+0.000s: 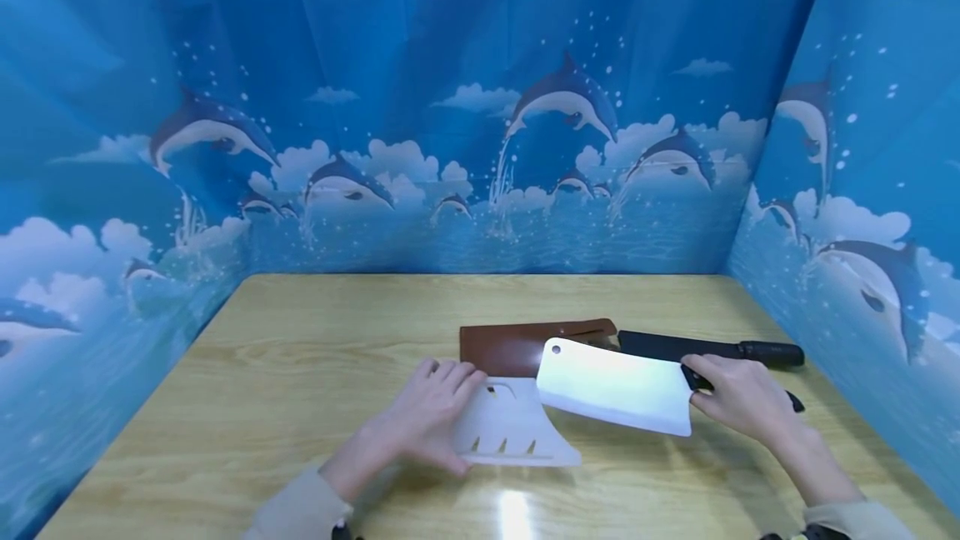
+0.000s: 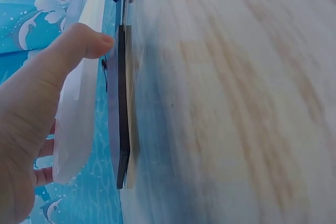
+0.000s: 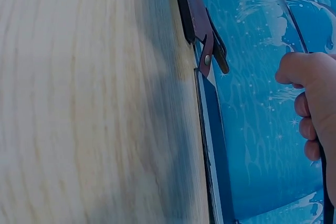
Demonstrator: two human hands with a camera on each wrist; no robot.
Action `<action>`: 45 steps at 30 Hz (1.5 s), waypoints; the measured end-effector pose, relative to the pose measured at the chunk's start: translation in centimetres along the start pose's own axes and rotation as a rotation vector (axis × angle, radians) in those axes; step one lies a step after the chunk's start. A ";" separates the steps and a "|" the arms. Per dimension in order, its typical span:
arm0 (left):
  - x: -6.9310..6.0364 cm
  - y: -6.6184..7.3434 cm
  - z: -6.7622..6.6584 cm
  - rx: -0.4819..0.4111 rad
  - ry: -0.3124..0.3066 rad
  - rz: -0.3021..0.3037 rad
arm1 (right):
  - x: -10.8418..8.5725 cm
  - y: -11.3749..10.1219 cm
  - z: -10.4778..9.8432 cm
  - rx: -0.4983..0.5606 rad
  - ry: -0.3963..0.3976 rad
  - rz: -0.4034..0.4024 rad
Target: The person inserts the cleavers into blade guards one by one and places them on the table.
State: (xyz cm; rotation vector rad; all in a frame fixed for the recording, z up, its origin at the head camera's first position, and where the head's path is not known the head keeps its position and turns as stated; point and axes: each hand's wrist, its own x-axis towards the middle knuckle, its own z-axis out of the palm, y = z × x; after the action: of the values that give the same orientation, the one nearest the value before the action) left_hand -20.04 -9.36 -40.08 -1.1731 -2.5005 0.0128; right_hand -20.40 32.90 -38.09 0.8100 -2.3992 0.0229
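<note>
My left hand (image 1: 438, 411) grips a white plastic blade guard (image 1: 513, 432) by its left end, fingers over the top and thumb at the lower edge. The guard has small slots and a curved right edge. My right hand (image 1: 738, 394) holds a cleaver (image 1: 615, 390) by its black handle, fingers curled round it. Its broad shiny blade points left, and the end with a hole overlaps the guard's upper right corner in the head view; whether they touch I cannot tell. In the left wrist view the guard (image 2: 76, 124) is off the table, between thumb and fingers.
Behind the guard and cleaver, a brown leather sheath (image 1: 498, 344) with a strap lies on the wooden table (image 1: 322, 340). To its right lies a long flat black blade-like piece (image 1: 667, 345) with a round black handle (image 1: 772, 353). Dolphin-print curtains (image 1: 420, 107) hang behind and beside the table.
</note>
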 end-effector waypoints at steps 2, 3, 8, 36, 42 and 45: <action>0.0 0.1 0.0 0.004 0.001 0.001 | -0.1 0.0 0.0 -0.002 -0.002 0.001; 0.0 0.1 0.0 0.005 0.001 0.000 | -0.1 0.0 0.0 -0.002 -0.004 0.003; -0.1 -0.3 -0.1 -0.033 0.029 -0.033 | -0.3 -0.6 -0.1 -0.014 -0.012 0.001; -0.6 -1.0 -0.9 0.021 -0.026 0.098 | 0.2 -1.2 0.4 0.094 0.078 -0.225; -0.2 -0.9 -1.3 0.013 -0.020 0.131 | 0.8 -1.1 0.3 0.128 0.089 -0.258; 0.1 -0.7 -1.4 -0.005 -0.041 0.152 | 1.3 -1.3 0.5 0.138 0.082 -0.284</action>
State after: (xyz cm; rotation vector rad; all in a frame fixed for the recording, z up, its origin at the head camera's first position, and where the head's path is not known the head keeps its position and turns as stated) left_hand -20.14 -9.93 -38.59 -1.3754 -2.4411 0.0722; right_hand -20.79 31.08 -37.98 1.1842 -2.2041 0.1072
